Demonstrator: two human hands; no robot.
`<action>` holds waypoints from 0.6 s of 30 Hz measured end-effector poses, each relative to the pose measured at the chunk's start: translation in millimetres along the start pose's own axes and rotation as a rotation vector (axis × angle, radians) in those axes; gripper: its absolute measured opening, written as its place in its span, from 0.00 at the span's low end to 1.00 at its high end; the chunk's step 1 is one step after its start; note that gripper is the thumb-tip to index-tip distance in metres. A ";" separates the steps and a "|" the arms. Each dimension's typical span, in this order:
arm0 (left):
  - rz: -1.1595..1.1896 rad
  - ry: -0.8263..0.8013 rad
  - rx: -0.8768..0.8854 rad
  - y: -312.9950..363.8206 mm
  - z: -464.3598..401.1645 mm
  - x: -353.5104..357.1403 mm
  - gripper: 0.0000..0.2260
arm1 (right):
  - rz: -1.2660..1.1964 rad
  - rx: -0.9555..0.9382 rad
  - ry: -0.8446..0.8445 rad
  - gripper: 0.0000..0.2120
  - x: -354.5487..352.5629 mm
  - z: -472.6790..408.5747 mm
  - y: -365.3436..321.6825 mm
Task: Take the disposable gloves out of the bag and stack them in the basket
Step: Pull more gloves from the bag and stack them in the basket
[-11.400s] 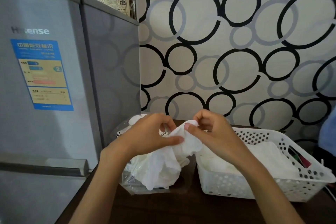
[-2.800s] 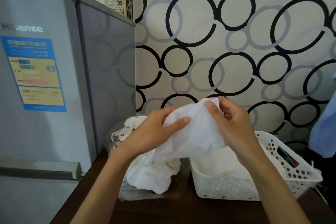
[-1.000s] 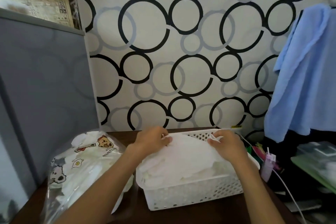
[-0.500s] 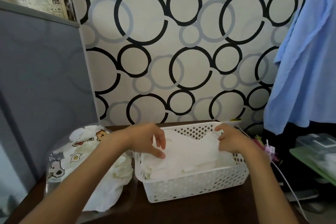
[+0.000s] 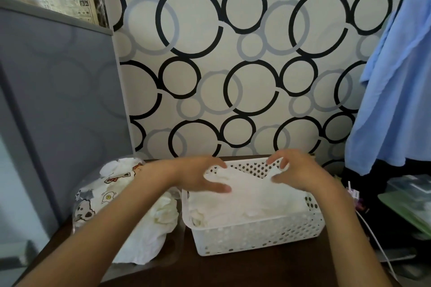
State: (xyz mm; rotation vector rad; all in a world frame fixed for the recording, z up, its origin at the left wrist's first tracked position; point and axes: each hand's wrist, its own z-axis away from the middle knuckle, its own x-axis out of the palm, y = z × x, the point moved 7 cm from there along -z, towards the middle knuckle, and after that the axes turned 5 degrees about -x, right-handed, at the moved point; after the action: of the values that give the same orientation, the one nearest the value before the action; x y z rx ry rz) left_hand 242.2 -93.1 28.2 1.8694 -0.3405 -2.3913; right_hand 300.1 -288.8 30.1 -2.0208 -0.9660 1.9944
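A white perforated basket [image 5: 256, 235] stands on the dark table and holds a stack of white disposable gloves [image 5: 251, 200]. My left hand [image 5: 200, 177] hovers over the stack's back left with fingers spread and relaxed, the thumb touching the top glove. My right hand [image 5: 298, 173] is over the back right corner, fingers bent and apart, with the top glove's raised corner beside its thumb. Left of the basket lies a clear bag [image 5: 93, 198] printed with bears, and crumpled white gloves [image 5: 149, 228] spill from its mouth under my left forearm.
A grey fridge [image 5: 58, 100] stands close on the left. A blue cloth [image 5: 396, 88] hangs at the right, above clutter with a green tray [image 5: 410, 202] and a white cable [image 5: 377, 240]. Patterned wall sits right behind the table [image 5: 233, 268].
Both hands carried a glove from the bag over to the basket and laid it on the stack. In the last half second the fingers have loosened and spread.
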 end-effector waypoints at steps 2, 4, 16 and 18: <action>-0.078 -0.128 -0.024 8.6 -11.3 28.5 0.43 | 0.145 0.007 -0.249 0.31 28.5 1.1 -3.8; -0.178 -0.199 -0.085 2.6 -22.3 49.8 0.48 | 0.393 0.058 -0.410 0.44 50.2 -3.2 12.4; -0.083 -0.103 -0.076 -6.2 -20.1 35.2 0.47 | 0.341 0.072 -0.413 0.50 47.3 -5.3 28.0; 0.011 0.042 -0.031 -8.5 -3.4 10.3 0.33 | 0.322 0.022 -0.398 0.47 36.2 0.1 18.6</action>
State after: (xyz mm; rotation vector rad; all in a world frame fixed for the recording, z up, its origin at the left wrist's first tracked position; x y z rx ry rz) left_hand 243.4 -87.3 15.8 1.8964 -0.3074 -2.3325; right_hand 303.2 -284.3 -10.2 -1.9045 -0.7038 2.6356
